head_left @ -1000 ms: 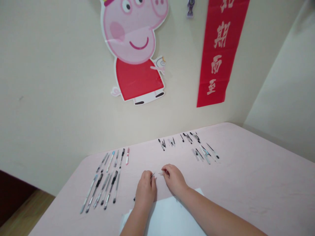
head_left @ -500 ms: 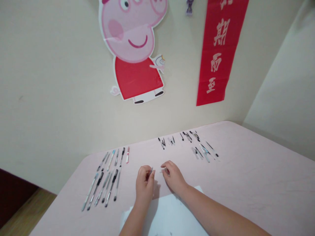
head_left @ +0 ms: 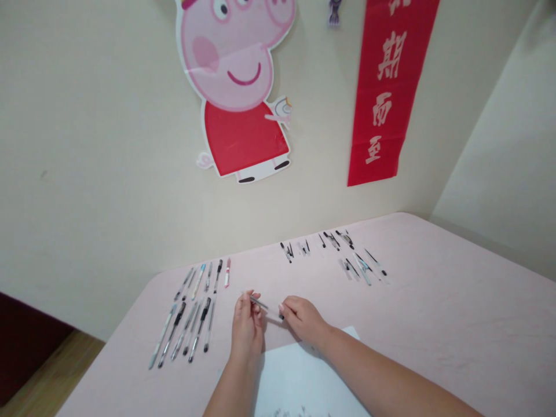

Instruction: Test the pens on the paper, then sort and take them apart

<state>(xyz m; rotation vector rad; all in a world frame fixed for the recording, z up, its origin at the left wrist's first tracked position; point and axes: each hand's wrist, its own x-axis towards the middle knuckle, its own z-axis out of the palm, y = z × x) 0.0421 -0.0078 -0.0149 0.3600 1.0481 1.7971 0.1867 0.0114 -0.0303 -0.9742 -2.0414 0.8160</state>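
My left hand [head_left: 245,326] and my right hand [head_left: 303,319] meet over the pink table [head_left: 456,324], both pinched on one thin clear pen [head_left: 264,306] that spans the gap between them. The left fingers hold its pointed end, the right fingers its dark end. Left of my hands lie two rows of assembled pens [head_left: 191,315] side by side. Beyond my hands, near the wall, small groups of pen parts [head_left: 334,255] are laid out.
A white sheet of paper [head_left: 299,385] lies under my forearms at the table's near edge. The wall behind carries a pink cartoon pig cutout [head_left: 241,92] and a red banner [head_left: 384,87]. The table's left edge drops to a wooden floor [head_left: 35,388].
My hands held separate small pieces a little apart; now one pen stretches between them, and both hands sit slightly lower and to the left.
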